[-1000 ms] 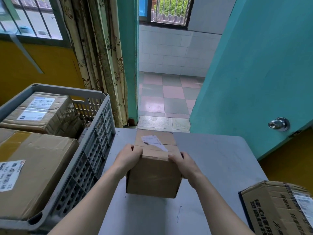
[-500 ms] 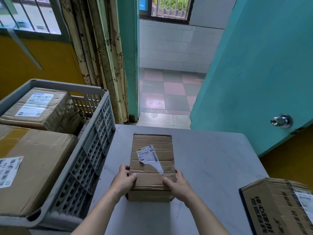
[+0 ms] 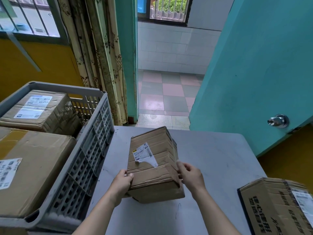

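A small cardboard box (image 3: 152,167) sits in the middle of the frame, over the grey table (image 3: 211,163). It is tilted and turned so that its long top face runs away from the viewer. On that face is a white shipping label (image 3: 141,151), partly torn, with its lower part peeled.

The left hand (image 3: 122,181) holds the box at its lower-left corner, thumb on the top face and the other fingers curled under the side. The right hand (image 3: 190,175) is at the box's right edge with its fingers bent and the fingertips at the creased cardboard. Whether they grip it or only touch it cannot be told. It is also unclear whether the box's near bottom corner rests on the table.

On the left of the frame stands a grey slatted crate (image 3: 94,150) just beside the table. It holds a large carton (image 3: 33,167) and, behind it, a smaller labelled carton (image 3: 37,109). At the lower right corner lies a printed carton (image 3: 274,206) on the table, well apart from the hands. A teal door (image 3: 254,65) with a metal knob (image 3: 278,120) fills the upper right, and a patterned curtain (image 3: 98,56) hangs at upper left.
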The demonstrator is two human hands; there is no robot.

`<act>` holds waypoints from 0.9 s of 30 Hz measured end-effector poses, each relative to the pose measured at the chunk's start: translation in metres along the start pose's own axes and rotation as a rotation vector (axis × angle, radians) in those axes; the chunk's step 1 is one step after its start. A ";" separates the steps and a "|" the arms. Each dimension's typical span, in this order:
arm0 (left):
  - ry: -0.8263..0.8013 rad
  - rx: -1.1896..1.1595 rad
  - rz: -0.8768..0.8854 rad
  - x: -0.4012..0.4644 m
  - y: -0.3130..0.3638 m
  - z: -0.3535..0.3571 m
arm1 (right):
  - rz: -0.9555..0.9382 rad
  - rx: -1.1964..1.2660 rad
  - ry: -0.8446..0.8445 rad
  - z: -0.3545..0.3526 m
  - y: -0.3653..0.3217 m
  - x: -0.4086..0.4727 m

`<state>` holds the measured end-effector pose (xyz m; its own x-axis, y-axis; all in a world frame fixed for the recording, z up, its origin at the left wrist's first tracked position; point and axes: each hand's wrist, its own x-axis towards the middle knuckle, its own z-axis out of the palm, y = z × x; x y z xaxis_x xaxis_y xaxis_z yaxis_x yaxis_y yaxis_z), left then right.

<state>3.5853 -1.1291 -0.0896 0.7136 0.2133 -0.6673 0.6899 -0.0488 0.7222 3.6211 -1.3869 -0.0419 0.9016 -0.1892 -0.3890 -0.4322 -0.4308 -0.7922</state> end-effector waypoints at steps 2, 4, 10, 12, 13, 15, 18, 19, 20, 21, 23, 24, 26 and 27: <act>0.009 0.108 0.043 0.003 -0.002 0.005 | -0.088 -0.076 -0.070 -0.002 -0.005 -0.006; 0.040 0.272 0.042 0.000 0.000 0.016 | -0.133 -0.131 -0.120 0.002 -0.005 -0.011; 0.121 0.619 0.052 -0.012 0.023 0.032 | -0.274 -0.196 -0.053 0.023 -0.001 -0.017; 0.114 0.532 0.105 -0.019 0.030 0.031 | -0.263 -0.278 -0.019 0.029 -0.002 -0.016; 0.102 0.481 0.131 -0.022 0.031 0.030 | -0.205 -0.317 -0.031 0.031 -0.001 -0.016; 0.053 0.426 0.173 -0.028 0.033 0.029 | -0.050 -0.298 -0.113 0.036 0.002 -0.014; -0.031 0.321 0.192 -0.036 0.034 0.021 | 0.011 -0.163 -0.236 0.039 0.008 -0.018; -0.064 0.230 0.200 -0.036 0.035 0.018 | -0.012 -0.163 -0.238 0.038 0.008 -0.020; -0.098 0.166 0.192 -0.036 0.035 0.015 | -0.045 -0.176 -0.224 0.037 0.010 -0.021; -0.123 0.120 0.175 -0.039 0.037 0.012 | -0.075 -0.188 -0.200 0.034 0.010 -0.021; -0.130 0.113 0.125 -0.041 0.036 0.009 | -0.112 -0.190 -0.178 0.028 0.009 -0.020; -0.131 0.128 0.110 -0.041 0.034 0.009 | -0.127 -0.196 -0.185 0.026 0.011 -0.018; -0.126 0.170 0.106 -0.042 0.027 0.012 | -0.110 -0.211 -0.243 0.024 0.016 -0.015; -0.112 0.207 0.118 -0.041 0.022 0.015 | -0.091 -0.216 -0.282 0.025 0.022 -0.014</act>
<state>3.5731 -1.1538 -0.0487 0.7915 0.0851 -0.6052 0.6032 -0.2683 0.7512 3.5990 -1.3720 -0.0655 0.8829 0.0960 -0.4597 -0.3096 -0.6170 -0.7235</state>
